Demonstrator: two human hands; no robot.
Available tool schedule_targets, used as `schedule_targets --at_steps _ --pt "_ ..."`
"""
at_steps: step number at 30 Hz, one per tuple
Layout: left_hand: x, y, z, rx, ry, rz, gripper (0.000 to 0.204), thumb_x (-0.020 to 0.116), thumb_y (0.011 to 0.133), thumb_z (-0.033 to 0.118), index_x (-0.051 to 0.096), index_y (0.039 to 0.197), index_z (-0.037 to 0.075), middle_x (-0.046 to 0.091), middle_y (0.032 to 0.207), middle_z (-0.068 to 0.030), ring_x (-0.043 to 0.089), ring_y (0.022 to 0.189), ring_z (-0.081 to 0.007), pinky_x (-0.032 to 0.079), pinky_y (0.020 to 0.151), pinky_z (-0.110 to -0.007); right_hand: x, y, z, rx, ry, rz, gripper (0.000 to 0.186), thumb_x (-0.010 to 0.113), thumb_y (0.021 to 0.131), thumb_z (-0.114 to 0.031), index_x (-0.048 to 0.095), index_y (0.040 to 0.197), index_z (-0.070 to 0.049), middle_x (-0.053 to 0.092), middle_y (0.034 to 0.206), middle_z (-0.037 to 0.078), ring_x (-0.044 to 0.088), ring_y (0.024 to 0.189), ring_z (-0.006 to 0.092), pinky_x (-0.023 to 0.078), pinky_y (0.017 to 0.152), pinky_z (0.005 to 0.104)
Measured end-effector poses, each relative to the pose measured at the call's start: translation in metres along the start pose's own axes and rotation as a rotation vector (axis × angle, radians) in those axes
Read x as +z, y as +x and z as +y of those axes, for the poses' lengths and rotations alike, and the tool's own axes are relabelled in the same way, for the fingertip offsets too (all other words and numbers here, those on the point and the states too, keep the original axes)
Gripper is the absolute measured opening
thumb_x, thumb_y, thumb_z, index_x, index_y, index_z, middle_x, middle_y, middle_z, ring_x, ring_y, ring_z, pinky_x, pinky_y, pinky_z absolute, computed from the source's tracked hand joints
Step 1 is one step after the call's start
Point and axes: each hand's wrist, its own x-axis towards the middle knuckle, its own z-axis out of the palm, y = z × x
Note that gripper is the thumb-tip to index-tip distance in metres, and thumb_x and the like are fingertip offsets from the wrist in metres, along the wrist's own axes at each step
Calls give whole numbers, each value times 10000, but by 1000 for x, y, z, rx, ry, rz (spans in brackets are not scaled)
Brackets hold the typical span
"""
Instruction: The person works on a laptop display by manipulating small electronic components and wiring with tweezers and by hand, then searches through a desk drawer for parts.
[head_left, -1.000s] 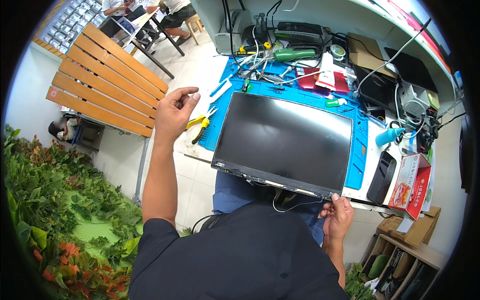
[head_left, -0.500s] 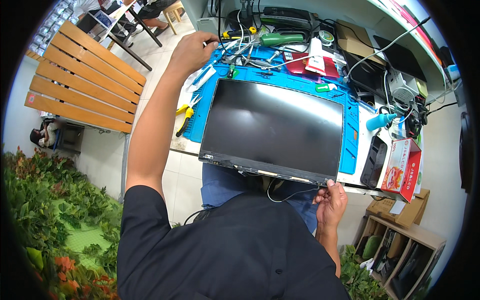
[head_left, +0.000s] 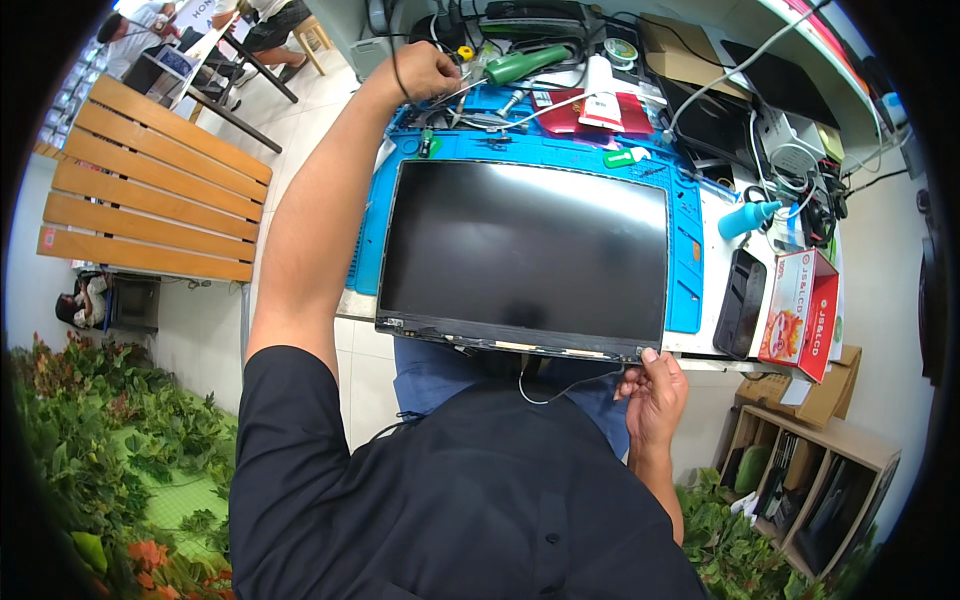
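Note:
A dark laptop screen panel (head_left: 530, 250) lies over the blue work mat (head_left: 685, 255), its lower edge overhanging the bench front. My right hand (head_left: 655, 395) pinches the panel's lower right corner, thumb on top and fingers curled below. From that lower edge a thin grey cable (head_left: 545, 401) droops over my lap. My left hand (head_left: 425, 75) reaches to the back left of the bench, among the hand tools. Its fingers are closed together near thin metal tools; what they hold, if anything, I cannot make out. A green-handled tool (head_left: 525, 64) lies just right of it.
A teal bottle (head_left: 745, 219), a black phone (head_left: 740, 303) and a red-and-white box (head_left: 800, 310) stand right of the mat. Behind the panel are a small green bottle (head_left: 625, 157), a white tube (head_left: 599, 95) and cables. A slatted wooden bench (head_left: 150, 190) stands left.
My left hand has moved right and farther in among the tools. The yellow-handled pliers seen earlier are now hidden behind my left forearm. My right hand stays at the panel's corner; the whole view shifted slightly.

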Motion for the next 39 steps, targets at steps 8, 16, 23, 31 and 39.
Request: schedule_targets --at_steps 8,16,23,31,39 --pt "1 9 4 13 5 41 416 783 988 321 820 1242 -7 854 1080 -162 803 955 -278 618 901 -398 -4 -2 1 37 46 -8 227 759 1106 -215 707 1020 -12 734 789 125 655 579 172 570 526 354" --pt "-37 -62 -97 -189 45 472 466 664 1165 398 773 1438 37 850 1249 -153 787 1138 -223 578 994 -361 -8 -1 1 93 121 -139 212 774 1107 -210 747 1072 -3 777 869 106 710 649 128 606 564 324" --pt "-60 -198 41 -3 -752 713 318 633 1179 182 753 1378 -35 747 1061 -66 671 923 -119 535 798 -256 -20 -4 9 50 199 -196 157 740 1114 -139 762 1113 17 783 911 98 721 688 118 618 579 303" --pt "29 -163 271 697 -315 -178 287 875 889 64 856 1174 89 765 1032 -104 720 966 -297 543 890 -409 -16 0 4 25 130 -235 129 719 1119 -114 741 1122 13 783 916 112 725 680 125 624 580 306" --pt "83 -126 300 830 -318 -355 286 879 893 84 876 1165 174 761 1016 -47 730 976 -288 558 875 -430 -15 1 7 13 130 -262 156 702 1139 -138 745 1126 13 775 893 85 716 675 108 618 589 291"
